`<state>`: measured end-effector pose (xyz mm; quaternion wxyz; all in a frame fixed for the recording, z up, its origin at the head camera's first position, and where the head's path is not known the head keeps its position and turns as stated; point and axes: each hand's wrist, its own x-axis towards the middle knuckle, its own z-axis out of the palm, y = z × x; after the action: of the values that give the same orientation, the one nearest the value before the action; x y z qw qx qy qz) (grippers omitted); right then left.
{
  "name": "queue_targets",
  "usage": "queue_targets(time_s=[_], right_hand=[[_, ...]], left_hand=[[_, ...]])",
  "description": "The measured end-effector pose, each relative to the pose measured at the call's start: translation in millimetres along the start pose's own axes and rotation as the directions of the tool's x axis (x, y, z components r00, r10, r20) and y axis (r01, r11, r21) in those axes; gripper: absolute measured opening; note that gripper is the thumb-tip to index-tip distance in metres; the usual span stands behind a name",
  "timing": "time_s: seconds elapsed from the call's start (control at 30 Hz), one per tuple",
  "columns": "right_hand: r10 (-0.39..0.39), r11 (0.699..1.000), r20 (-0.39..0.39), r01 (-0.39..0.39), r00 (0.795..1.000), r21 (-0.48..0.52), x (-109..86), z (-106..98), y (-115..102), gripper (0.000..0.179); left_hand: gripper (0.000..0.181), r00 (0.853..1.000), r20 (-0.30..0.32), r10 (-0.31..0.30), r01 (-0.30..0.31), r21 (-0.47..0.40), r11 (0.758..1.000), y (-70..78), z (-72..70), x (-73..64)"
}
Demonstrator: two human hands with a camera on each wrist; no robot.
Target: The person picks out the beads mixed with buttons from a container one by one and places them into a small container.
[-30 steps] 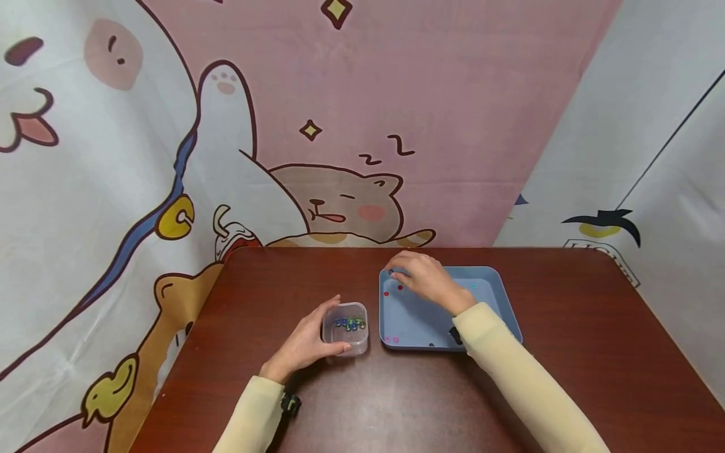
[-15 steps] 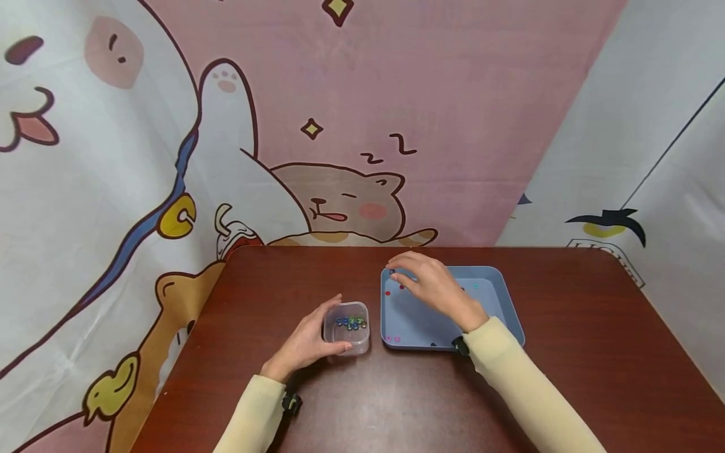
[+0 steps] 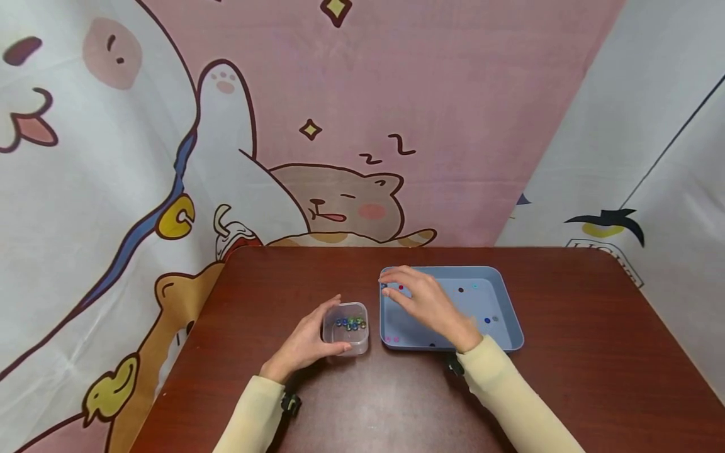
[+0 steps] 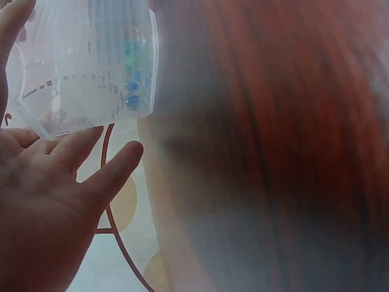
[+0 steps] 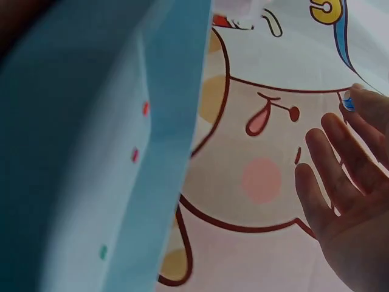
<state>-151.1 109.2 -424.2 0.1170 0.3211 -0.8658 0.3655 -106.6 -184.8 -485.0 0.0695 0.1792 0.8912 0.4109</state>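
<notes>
My left hand [image 3: 304, 338] grips a small clear plastic box [image 3: 352, 348] on the table, thumb at its near side and fingers round its left and far sides. Several blue and green glass marbles [image 3: 351, 324] lie inside, also seen through the wall of the box [image 4: 79, 103] in the left wrist view. My right hand [image 3: 427, 304] pinches one blue marble [image 5: 347, 101] between thumb and index finger, the other fingers spread. In the head view it is over the left rim of a blue tray [image 3: 430, 346].
Small coloured dots are scattered over the tray floor, among them a red dot [image 3: 401, 287], a blue dot [image 3: 487, 321] and pink dots near the front left corner. The brown table [image 3: 351, 409] ends at a cartoon-printed curtain [image 3: 453, 126].
My right hand has moved slightly left and toward me with the marble, from the tray's far left corner to its left rim. The left hand and the box have stayed in place.
</notes>
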Motion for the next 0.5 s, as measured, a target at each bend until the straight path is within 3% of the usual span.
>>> queue_targets(time_s=[0.27, 0.5], right_hand=[[-0.003, 0.998, -0.043, 0.006, 0.999, 0.068, -8.7, 18.3, -7.2, 0.022], [0.001, 0.997, 0.006, -0.002, 1.000, 0.079, -14.3, 31.4, -14.4, 0.024]], left_hand=[[0.099, 1.000, 0.001, 0.009, -0.009, 0.001, 1.000, -1.0, 0.1, 0.1], [0.100, 1.000, 0.000, 0.008, -0.008, -0.003, 1.000, -0.9, -0.3, -1.2]])
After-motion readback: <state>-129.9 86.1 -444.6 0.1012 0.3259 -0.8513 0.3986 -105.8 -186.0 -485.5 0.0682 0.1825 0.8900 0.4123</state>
